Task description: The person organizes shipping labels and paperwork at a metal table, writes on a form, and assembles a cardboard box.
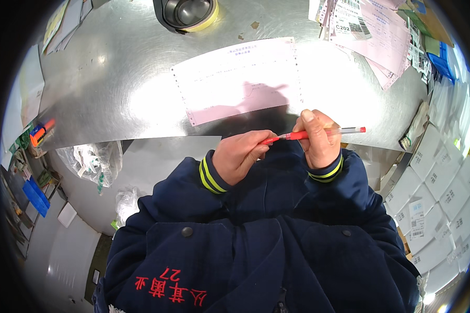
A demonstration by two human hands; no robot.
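Observation:
A red pen (324,132) with a clear barrel is in my right hand (318,138), its tip pointing left. My left hand (240,156) pinches the pen's red cap (269,141), just off or at the tip; whether cap and tip touch is hard to tell. Both hands are above the near edge of the metal table. Beyond them lies a pink printed form (235,78) with punched side strips, shadowed in its lower part and washed out by glare elsewhere.
A dark tray with a roll of yellowish tape (209,21) stands at the far edge. Pink and white papers (371,36) pile at the far right. An orange tool (42,131) and a plastic bag (94,161) are at the left, stacked white boxes (438,182) at the right.

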